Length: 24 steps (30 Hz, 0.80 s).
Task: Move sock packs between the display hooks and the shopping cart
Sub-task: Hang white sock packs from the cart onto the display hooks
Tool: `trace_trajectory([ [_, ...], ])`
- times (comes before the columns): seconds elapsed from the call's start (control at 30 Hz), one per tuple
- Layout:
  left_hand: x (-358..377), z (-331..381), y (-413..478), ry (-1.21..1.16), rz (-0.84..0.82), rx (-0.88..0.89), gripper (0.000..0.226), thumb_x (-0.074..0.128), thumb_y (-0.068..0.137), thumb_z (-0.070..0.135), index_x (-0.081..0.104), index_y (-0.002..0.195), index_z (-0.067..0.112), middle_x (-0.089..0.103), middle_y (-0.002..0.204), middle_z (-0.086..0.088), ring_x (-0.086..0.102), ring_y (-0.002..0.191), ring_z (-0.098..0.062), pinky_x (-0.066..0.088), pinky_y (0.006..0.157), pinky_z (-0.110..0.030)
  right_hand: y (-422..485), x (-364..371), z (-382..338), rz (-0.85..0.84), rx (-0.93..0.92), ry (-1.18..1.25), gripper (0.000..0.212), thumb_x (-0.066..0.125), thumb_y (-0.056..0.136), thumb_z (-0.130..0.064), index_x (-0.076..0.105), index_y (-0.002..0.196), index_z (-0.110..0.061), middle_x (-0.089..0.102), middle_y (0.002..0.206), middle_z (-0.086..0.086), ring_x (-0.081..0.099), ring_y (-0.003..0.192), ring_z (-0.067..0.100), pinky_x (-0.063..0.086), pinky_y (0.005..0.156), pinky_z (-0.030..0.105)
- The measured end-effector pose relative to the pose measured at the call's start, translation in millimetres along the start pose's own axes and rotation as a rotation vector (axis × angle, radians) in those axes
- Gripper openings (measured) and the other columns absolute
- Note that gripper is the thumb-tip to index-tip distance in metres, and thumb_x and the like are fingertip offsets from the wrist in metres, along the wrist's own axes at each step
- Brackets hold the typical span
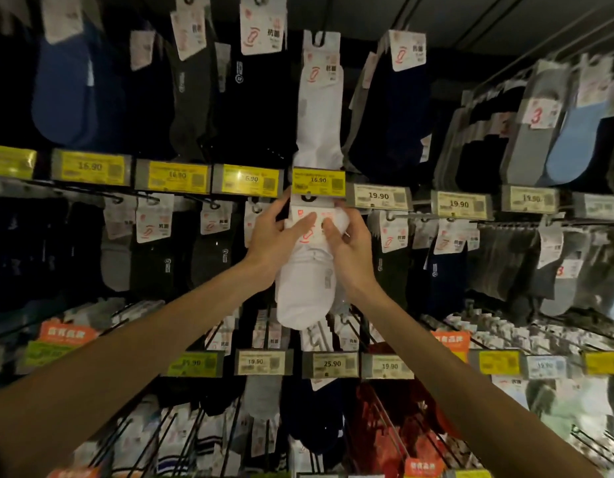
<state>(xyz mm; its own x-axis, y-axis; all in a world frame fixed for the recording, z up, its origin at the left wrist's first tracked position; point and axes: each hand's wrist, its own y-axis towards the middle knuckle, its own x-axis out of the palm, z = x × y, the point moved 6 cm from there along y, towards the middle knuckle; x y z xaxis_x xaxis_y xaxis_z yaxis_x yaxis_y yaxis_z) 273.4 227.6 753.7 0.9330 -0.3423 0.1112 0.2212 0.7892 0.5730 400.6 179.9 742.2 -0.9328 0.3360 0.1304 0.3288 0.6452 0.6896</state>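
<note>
A white sock pack (303, 291) hangs at the middle row of the display, its paper header card (310, 215) just under the yellow 16.90 price tag (318, 180). My left hand (276, 236) grips the card's left side, thumb across its front. My right hand (346, 243) pinches the card's right side, fingers curled round the sock top. The black hanger loop of the pack sits at the hook (309, 196) below the tag. Whether the loop is on the hook I cannot tell. Another white pack (321, 108) hangs in the row above. No shopping cart is in view.
Rows of dark, grey and blue sock packs hang on hooks all around, with price tags along each rail. Long wire hooks (384, 419) of the lower rows stick out toward me under my forearms. Red packs (378, 426) hang low right.
</note>
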Motion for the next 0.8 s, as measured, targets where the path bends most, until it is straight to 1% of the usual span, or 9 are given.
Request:
trace_trajectory([
  [0.1, 3.1, 1.9, 1.7, 0.011, -0.026, 0.024, 0.052, 0.067, 0.091, 0.009, 0.053, 0.14, 0.019, 0.074, 0.103, 0.008, 0.072, 0.087, -0.004, 0.057, 0.07, -0.02, 1.4, -2.5, 1.8, 0.041, -0.026, -0.002, 0.023, 0.054, 0.099, -0.012, 0.06, 0.119, -0.022, 0.069, 0.114, 0.002, 0.066, 0.107, 0.02, 0.054, 0.093, 0.048],
  [0.2, 4.7, -3.4, 4.4, -0.004, -0.031, -0.004, 0.047, 0.066, 0.093, 0.009, 0.055, 0.137, 0.017, 0.074, 0.092, 0.018, 0.071, 0.084, -0.001, 0.055, 0.067, -0.017, 2.8, -4.0, 4.6, 0.067, -0.022, -0.011, 0.027, 0.053, 0.099, -0.012, 0.058, 0.125, -0.018, 0.068, 0.115, 0.0, 0.066, 0.107, 0.016, 0.055, 0.093, 0.044],
  [0.33, 6.1, -16.4, 11.3, -0.015, 0.016, -0.058, 0.054, 0.067, 0.092, 0.012, 0.05, 0.143, 0.02, 0.072, 0.112, -0.001, 0.071, 0.093, -0.009, 0.058, 0.074, -0.021, 8.6, -5.4, 15.9, 0.101, 0.019, -0.043, 0.027, 0.054, 0.099, -0.017, 0.057, 0.125, -0.025, 0.067, 0.116, -0.006, 0.065, 0.108, 0.01, 0.054, 0.095, 0.042],
  [0.43, 2.3, -29.8, 21.7, 0.048, 0.048, -0.079, 0.058, 0.07, 0.09, 0.015, 0.048, 0.144, 0.024, 0.07, 0.119, -0.005, 0.069, 0.103, -0.017, 0.058, 0.09, -0.036, 17.7, -4.0, 30.0, 0.091, 0.086, -0.036, 0.033, 0.054, 0.099, -0.014, 0.053, 0.13, -0.024, 0.063, 0.121, -0.005, 0.062, 0.113, 0.012, 0.053, 0.097, 0.043],
  [0.5, -1.3, -38.4, 27.1, 0.146, 0.058, -0.069, 0.061, 0.072, 0.089, 0.021, 0.047, 0.145, 0.026, 0.07, 0.12, -0.005, 0.068, 0.107, -0.02, 0.055, 0.094, -0.044, 23.3, -2.0, 36.0, 0.067, 0.108, -0.069, 0.036, 0.054, 0.099, -0.012, 0.049, 0.133, -0.02, 0.06, 0.123, -0.008, 0.059, 0.117, 0.015, 0.051, 0.1, 0.043],
  [0.57, -2.4, -45.2, 31.9, 0.279, 0.055, -0.041, 0.066, 0.072, 0.089, 0.025, 0.043, 0.147, 0.028, 0.067, 0.125, -0.005, 0.065, 0.112, -0.021, 0.053, 0.098, -0.044, 28.9, -1.7, 39.1, 0.057, 0.102, -0.164, 0.043, 0.055, 0.098, -0.013, 0.045, 0.14, -0.017, 0.057, 0.131, -0.004, 0.054, 0.124, 0.017, 0.047, 0.105, 0.04],
  [0.67, 1.8, -48.5, 38.6, 0.481, 0.013, 0.013, 0.07, 0.07, 0.089, 0.022, 0.035, 0.15, 0.026, 0.058, 0.136, -0.007, 0.055, 0.124, -0.023, 0.045, 0.106, -0.043, 39.2, -0.8, 43.8, 0.057, 0.093, -0.31, 0.049, 0.054, 0.099, -0.014, 0.041, 0.145, -0.013, 0.052, 0.14, 0.005, 0.048, 0.131, 0.021, 0.041, 0.109, 0.037],
  [0.73, 6.7, -50.7, 42.4, 0.647, -0.028, 0.038, 0.068, 0.067, 0.091, 0.019, 0.035, 0.15, 0.026, 0.052, 0.135, -0.011, 0.048, 0.127, -0.025, 0.039, 0.109, -0.035, 45.9, -0.1, 49.0, 0.047, 0.103, -0.362, 0.048, 0.053, 0.099, -0.014, 0.04, 0.146, -0.013, 0.054, 0.138, 0.008, 0.05, 0.128, 0.024, 0.042, 0.107, 0.037],
  [0.8, 10.7, -53.7, 46.7, 0.79, -0.045, 0.058, 0.06, 0.063, 0.093, 0.02, 0.04, 0.149, 0.022, 0.046, 0.135, -0.015, 0.044, 0.128, -0.028, 0.034, 0.106, -0.028, 51.5, 0.9, 54.4, 0.036, 0.091, -0.443, 0.045, 0.05, 0.101, -0.015, 0.042, 0.145, -0.013, 0.056, 0.133, 0.009, 0.052, 0.124, 0.023, 0.043, 0.102, 0.031],
])
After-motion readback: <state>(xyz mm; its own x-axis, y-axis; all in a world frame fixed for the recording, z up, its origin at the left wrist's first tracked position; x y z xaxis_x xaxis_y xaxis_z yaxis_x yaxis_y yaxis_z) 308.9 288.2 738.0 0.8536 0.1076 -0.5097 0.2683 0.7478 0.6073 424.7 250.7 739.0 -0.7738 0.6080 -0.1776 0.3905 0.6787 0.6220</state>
